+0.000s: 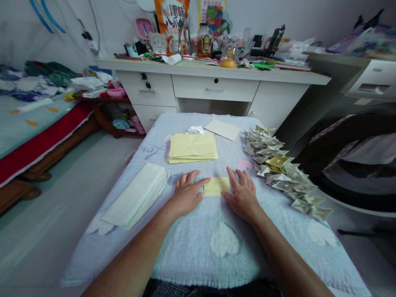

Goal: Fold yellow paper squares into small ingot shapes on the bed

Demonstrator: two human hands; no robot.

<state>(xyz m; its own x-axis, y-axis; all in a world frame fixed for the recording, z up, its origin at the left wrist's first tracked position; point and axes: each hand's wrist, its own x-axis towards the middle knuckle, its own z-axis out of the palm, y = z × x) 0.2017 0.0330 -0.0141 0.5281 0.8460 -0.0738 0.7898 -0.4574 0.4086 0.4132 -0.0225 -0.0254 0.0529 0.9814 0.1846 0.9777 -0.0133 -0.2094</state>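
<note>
A small yellow paper rectangle (217,187) lies flat on the cloth-covered table between my hands, with faint markings on its surface. My left hand (189,193) rests at its left end, fingers spread and the thumb side touching the edge. At the right end is my right hand (243,194), its fingers apart and its thumb against the paper's lower corner. Just beyond lies a stack of yellow paper sheets (193,146). To the left sits a folded stack of pale paper (136,196). Rows of folded paper pieces (283,173), mostly greyish with a gold one among them, line the right side.
A light blue patterned cloth (185,255) covers the table. Near its far edge are a cream sheet (222,129) and crumpled white paper (194,130). Behind stands a cluttered white desk (216,88). A washing machine (355,144) is at right, a bed (37,123) at left.
</note>
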